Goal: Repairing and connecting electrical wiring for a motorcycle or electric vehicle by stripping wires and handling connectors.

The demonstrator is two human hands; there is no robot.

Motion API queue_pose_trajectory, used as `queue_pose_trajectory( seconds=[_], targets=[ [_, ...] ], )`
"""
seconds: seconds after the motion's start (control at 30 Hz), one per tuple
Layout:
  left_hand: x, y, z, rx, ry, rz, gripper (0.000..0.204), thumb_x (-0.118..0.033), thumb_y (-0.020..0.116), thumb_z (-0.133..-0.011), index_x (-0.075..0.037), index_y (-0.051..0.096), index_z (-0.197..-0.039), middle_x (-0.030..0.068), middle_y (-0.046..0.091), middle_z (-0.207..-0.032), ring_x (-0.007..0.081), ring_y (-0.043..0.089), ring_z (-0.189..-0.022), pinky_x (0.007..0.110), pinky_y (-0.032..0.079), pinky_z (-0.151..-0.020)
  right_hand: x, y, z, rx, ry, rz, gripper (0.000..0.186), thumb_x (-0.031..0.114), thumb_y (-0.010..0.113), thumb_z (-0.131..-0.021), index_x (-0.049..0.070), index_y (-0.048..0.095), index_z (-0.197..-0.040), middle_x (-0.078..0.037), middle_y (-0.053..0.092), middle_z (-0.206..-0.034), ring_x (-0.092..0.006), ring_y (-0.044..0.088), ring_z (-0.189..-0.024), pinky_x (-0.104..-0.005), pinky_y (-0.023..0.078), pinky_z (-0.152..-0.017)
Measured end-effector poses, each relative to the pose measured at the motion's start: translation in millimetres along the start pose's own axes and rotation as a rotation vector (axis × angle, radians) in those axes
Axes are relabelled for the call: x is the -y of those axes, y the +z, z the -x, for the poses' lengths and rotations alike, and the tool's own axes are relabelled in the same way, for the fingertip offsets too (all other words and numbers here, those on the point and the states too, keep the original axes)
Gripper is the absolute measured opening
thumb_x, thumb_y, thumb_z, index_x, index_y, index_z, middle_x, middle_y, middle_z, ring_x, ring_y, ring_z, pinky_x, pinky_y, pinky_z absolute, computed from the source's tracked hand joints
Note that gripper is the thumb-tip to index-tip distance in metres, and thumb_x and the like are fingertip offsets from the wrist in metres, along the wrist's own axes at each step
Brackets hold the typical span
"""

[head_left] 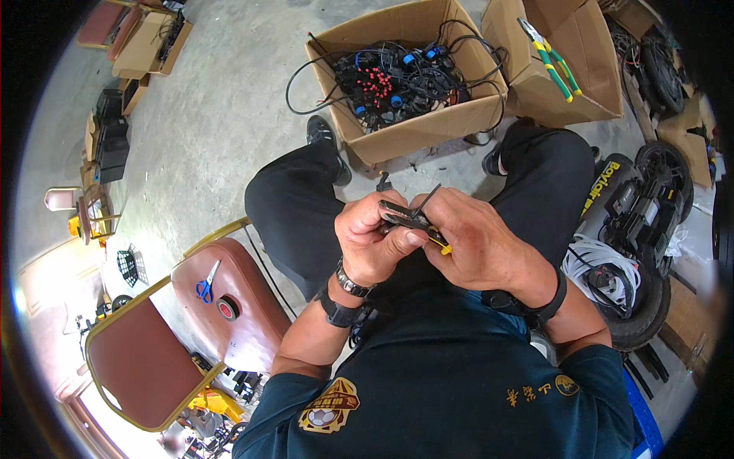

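Note:
Close together above my lap, both hands work on one small dark piece. My left hand (371, 237) pinches a flat black part (404, 216) between thumb and fingers; its exact kind does not show. Closed round the other end is my right hand (474, 237), with a short black cable (428, 197) sticking up beside its fingers. A yellow piece (441, 243) pokes out below them; what it belongs to is hidden. Beyond my knees stands a cardboard box (428, 130) holding a tangle of black cables (397, 76) with blue and red ends.
Green-and-yellow pliers (552, 61) rest on a second cardboard box (589, 96). To my left, a brown chair seat (252, 287) carries blue-handled scissors (208, 281) and a tape roll (228, 307). At right lie a white cable coil (600, 268) and wheeled machine parts (650, 199).

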State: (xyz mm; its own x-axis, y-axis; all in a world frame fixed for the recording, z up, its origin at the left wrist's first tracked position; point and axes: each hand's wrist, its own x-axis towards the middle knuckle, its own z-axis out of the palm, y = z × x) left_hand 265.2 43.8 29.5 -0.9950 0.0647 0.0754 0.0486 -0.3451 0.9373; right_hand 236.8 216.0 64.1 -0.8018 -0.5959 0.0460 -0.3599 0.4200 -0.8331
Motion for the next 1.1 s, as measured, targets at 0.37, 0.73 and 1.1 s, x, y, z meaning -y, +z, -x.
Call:
queue_pose_trajectory(
  seconds=[0.37,0.73,1.1],
  targets=[
    [4,-2,-3,0.060,0.031,0.039,0.022,-0.005,0.077,-0.078,-0.001,0.056,-0.080,0.0041,0.060,-0.076,0.0064,0.052,-0.061,0.018,0.040,-0.053,-6,1,1,0.052,-0.002,-0.079,0.034,0.007,0.069,-0.074,0.002,0.051,-0.103,-0.019,0.058,-0.089,-0.0401,0.058,-0.084,-0.0470,0.047,-0.070],
    [14,0,1,-0.110,-0.045,0.106,0.006,-0.001,0.067,-0.085,0.001,0.061,-0.087,0.0042,0.061,-0.082,0.0093,0.054,-0.073,0.022,0.044,-0.066,-10,-2,-5,-0.030,-0.020,-0.025,0.038,0.008,0.067,-0.079,-0.001,0.051,-0.112,-0.020,0.060,-0.093,-0.0409,0.059,-0.087,-0.0469,0.047,-0.074],
    [14,-4,-5,-0.144,0.140,-0.233,0.011,-0.008,0.066,-0.088,-0.001,0.058,-0.085,0.0040,0.059,-0.074,0.0087,0.052,-0.064,0.020,0.040,-0.057,-12,-4,-3,0.050,0.023,0.003,0.049,0.009,0.067,-0.079,0.000,0.048,-0.123,-0.020,0.062,-0.101,-0.0388,0.059,-0.094,-0.0470,0.044,-0.080]
  ],
)
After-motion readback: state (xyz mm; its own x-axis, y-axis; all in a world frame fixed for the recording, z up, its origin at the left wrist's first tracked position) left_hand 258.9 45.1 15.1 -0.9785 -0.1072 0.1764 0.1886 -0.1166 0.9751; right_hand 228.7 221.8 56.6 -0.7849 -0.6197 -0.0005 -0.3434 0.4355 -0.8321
